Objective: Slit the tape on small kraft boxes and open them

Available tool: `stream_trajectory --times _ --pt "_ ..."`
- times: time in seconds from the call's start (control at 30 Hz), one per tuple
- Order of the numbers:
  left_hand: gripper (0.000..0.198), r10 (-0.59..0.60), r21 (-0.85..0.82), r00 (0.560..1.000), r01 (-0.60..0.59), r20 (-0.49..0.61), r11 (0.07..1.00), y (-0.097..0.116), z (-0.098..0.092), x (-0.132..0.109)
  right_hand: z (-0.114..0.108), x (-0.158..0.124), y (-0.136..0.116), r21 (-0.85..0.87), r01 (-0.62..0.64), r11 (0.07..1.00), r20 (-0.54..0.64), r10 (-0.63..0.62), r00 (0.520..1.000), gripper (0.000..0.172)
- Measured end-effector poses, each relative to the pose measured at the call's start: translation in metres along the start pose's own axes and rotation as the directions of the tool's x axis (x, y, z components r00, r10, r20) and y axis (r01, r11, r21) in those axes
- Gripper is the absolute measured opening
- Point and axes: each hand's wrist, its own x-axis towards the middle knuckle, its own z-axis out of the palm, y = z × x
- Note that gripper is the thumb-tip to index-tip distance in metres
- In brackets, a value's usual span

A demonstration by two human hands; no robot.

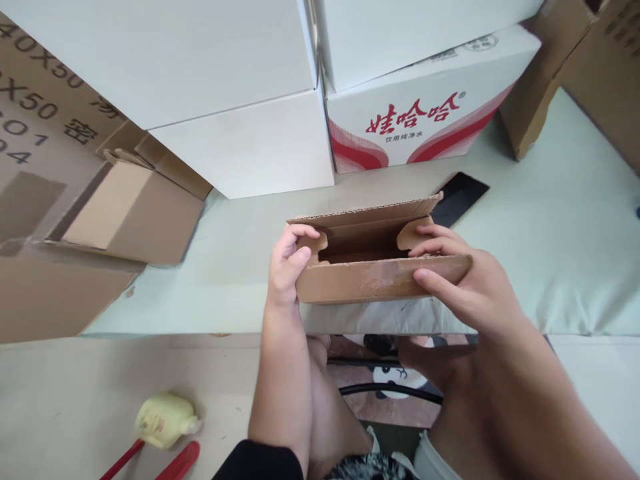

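Note:
A small brown cardboard box (370,277) sits at the near edge of a pale green table (550,253), its lid flap standing open at the back. My left hand (286,267) grips the box's left end, fingers curled over the left side flap. My right hand (465,280) holds the right end, with fingers laid along the front wall and over the right side flap. The inside of the box looks dark and I see nothing in it.
Large white cartons (240,100) and one with red lettering (425,113) are stacked behind. Brown cardboard boxes (130,213) lie at left and far right (590,67). A black flat object (457,197) lies behind the small box. On the floor sit a yellow bottle (163,420) and red handles (175,463).

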Motion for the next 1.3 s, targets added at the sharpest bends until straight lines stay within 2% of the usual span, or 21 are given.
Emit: stream_trajectory --times 0.53,0.77,0.9,1.03,1.13,1.3 --pt "0.036 -0.001 0.046 1.000 0.001 -0.007 0.999 0.0015 -0.0004 -0.0013 0.0010 0.0001 -0.0010 -0.001 0.001 1.000 -0.013 -0.001 1.000 0.022" --pt "0.039 -0.029 -0.001 1.000 0.029 -0.011 1.000 -0.0001 0.0000 -0.0006 0.0013 0.0010 0.0007 -0.010 0.024 1.000 -0.026 -0.024 0.999 0.023" --pt "0.038 -0.029 0.006 0.999 0.030 -0.040 1.000 0.0000 0.0015 -0.0010 0.0005 0.0008 0.0004 -0.019 0.039 0.999 -0.039 -0.040 0.998 0.030" --pt "0.037 -0.012 0.021 0.999 0.012 -0.041 1.000 0.0019 0.0032 -0.0012 0.0018 -0.0003 0.0022 -0.014 0.000 1.000 -0.063 -0.001 0.998 0.045" --pt "0.036 -0.016 0.050 0.999 0.018 -0.045 0.999 0.0029 0.0044 -0.0010 0.0042 0.0000 0.0052 0.001 0.044 0.999 -0.094 -0.044 0.995 0.053" --pt "0.032 -0.048 0.067 0.997 0.051 -0.056 0.996 0.0036 0.0057 -0.0010 0.0056 0.0025 0.0086 -0.077 0.131 0.988 -0.138 -0.141 0.980 0.039"
